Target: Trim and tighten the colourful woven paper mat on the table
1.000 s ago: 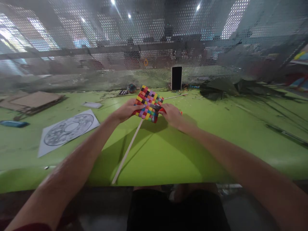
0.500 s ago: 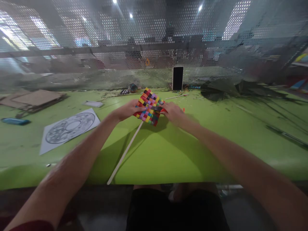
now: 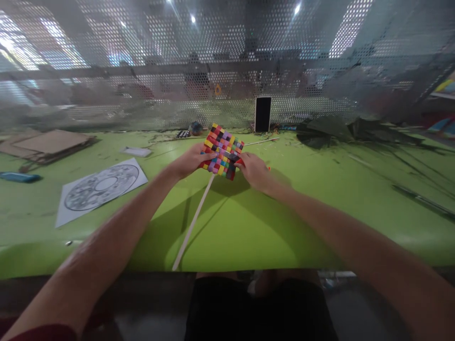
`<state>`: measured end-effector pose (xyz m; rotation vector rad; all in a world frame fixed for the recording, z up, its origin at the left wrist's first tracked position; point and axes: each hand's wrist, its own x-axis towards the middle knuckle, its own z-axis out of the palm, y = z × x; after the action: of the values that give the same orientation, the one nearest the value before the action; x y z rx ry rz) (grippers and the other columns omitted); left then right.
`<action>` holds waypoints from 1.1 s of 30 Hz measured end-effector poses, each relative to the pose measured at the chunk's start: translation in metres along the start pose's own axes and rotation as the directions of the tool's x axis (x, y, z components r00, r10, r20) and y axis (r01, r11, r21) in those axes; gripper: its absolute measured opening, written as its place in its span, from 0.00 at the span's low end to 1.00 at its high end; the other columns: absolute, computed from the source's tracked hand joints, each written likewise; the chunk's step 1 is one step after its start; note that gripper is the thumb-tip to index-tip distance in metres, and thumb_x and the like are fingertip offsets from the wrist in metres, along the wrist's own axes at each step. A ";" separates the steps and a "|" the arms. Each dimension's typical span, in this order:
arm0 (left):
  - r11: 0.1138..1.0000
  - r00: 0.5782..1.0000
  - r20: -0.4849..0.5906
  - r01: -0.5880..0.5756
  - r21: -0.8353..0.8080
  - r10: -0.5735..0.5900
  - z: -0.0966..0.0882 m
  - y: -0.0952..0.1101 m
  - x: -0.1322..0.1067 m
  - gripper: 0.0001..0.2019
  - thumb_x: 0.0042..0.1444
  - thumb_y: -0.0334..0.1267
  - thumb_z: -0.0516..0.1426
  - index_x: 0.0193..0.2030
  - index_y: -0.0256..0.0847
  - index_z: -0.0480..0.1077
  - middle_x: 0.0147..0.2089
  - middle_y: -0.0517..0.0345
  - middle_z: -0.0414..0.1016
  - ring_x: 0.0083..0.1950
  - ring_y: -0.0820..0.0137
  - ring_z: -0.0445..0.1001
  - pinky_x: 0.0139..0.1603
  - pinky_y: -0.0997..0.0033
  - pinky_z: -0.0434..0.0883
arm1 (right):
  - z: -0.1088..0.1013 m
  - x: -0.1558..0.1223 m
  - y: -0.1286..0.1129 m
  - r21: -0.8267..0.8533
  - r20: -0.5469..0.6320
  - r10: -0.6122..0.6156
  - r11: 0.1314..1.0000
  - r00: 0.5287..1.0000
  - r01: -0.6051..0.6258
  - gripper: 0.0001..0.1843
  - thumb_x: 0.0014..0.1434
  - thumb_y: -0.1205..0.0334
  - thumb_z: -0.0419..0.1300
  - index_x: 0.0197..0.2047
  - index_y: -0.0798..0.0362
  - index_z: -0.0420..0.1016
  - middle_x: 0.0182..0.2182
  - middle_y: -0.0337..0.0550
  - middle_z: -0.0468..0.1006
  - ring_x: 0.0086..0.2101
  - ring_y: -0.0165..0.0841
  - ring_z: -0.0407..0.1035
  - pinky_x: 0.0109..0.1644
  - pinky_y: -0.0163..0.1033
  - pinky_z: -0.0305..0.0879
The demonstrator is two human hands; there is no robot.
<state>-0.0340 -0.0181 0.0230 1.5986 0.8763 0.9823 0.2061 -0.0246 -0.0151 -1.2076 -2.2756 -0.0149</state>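
A small woven mat of many-coloured paper strips (image 3: 223,149) is held tilted just above the green table (image 3: 249,222). My left hand (image 3: 190,160) grips its left edge, thumb on top. My right hand (image 3: 254,169) pinches its lower right corner, fingers closed on it. A long pale wooden stick (image 3: 194,222) runs from under the mat down to the table's near edge.
A printed sheet with a circular pattern (image 3: 99,188) lies at the left, cardboard sheets (image 3: 50,144) and a blue object (image 3: 17,177) farther left. A dark phone (image 3: 263,114) leans on the perforated metal screen at the back. Dark leaves (image 3: 341,129) lie at the back right.
Both hands have kept their hold on the mat and tilted it slightly. The stick's near end has swung a little to the right.
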 end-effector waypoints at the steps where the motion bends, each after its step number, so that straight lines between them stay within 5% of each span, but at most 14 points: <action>1: 1.000 1.000 0.025 0.006 0.017 -0.006 -0.002 0.002 -0.001 0.13 0.54 0.42 0.69 0.41 0.37 0.77 0.40 0.50 0.83 0.35 0.68 0.81 0.36 0.71 0.80 | -0.001 0.001 0.002 -0.001 0.003 -0.020 1.000 1.000 0.020 0.18 0.73 0.60 0.52 0.59 0.59 0.72 0.47 0.57 0.79 0.46 0.44 0.74 0.49 0.47 0.70; 4: 0.998 0.997 0.074 0.015 0.053 -0.019 -0.003 0.007 -0.003 0.14 0.53 0.43 0.69 0.41 0.36 0.77 0.40 0.50 0.83 0.35 0.68 0.81 0.36 0.72 0.80 | 0.000 0.005 0.007 0.005 0.004 -0.070 0.998 0.998 0.070 0.18 0.72 0.60 0.53 0.60 0.57 0.71 0.47 0.56 0.79 0.46 0.43 0.73 0.49 0.46 0.70; 10: 0.998 0.999 -0.043 -0.021 -0.053 0.019 0.010 -0.004 0.002 0.14 0.52 0.42 0.69 0.40 0.36 0.76 0.41 0.49 0.83 0.35 0.67 0.81 0.36 0.68 0.82 | 0.006 0.001 0.006 0.058 -0.009 0.004 0.998 1.000 -0.003 0.14 0.73 0.60 0.51 0.54 0.58 0.73 0.42 0.54 0.79 0.38 0.39 0.73 0.43 0.45 0.72; 15: 0.993 0.989 -0.121 -0.091 -0.078 0.082 0.018 -0.008 0.004 0.14 0.52 0.42 0.68 0.42 0.36 0.77 0.42 0.50 0.83 0.39 0.65 0.82 0.40 0.67 0.82 | -0.009 0.005 0.008 -0.096 -0.063 -0.081 0.993 0.995 0.075 0.15 0.73 0.62 0.52 0.56 0.60 0.72 0.48 0.57 0.78 0.45 0.43 0.73 0.48 0.47 0.70; 22: 0.998 0.999 -0.021 -0.040 -0.041 0.039 0.012 0.000 -0.002 0.15 0.52 0.43 0.69 0.43 0.37 0.77 0.44 0.49 0.83 0.38 0.65 0.82 0.38 0.67 0.82 | -0.023 0.012 0.016 -0.203 -0.032 -0.195 0.962 0.980 0.185 0.19 0.72 0.60 0.54 0.61 0.60 0.70 0.48 0.56 0.78 0.48 0.43 0.71 0.49 0.46 0.67; 33: 0.925 0.907 -0.234 -0.297 0.236 0.351 0.031 0.007 -0.004 0.18 0.55 0.51 0.67 0.43 0.40 0.75 0.44 0.51 0.82 0.46 0.59 0.81 0.48 0.58 0.81 | -0.030 0.011 0.009 -0.241 -0.167 -0.176 0.962 0.970 0.133 0.15 0.72 0.60 0.54 0.57 0.57 0.72 0.45 0.53 0.78 0.46 0.43 0.70 0.49 0.45 0.63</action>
<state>-0.0067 -0.0348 0.0244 1.8460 0.9307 1.4166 0.2227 -0.0189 0.0130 -1.0839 -2.2397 -0.4417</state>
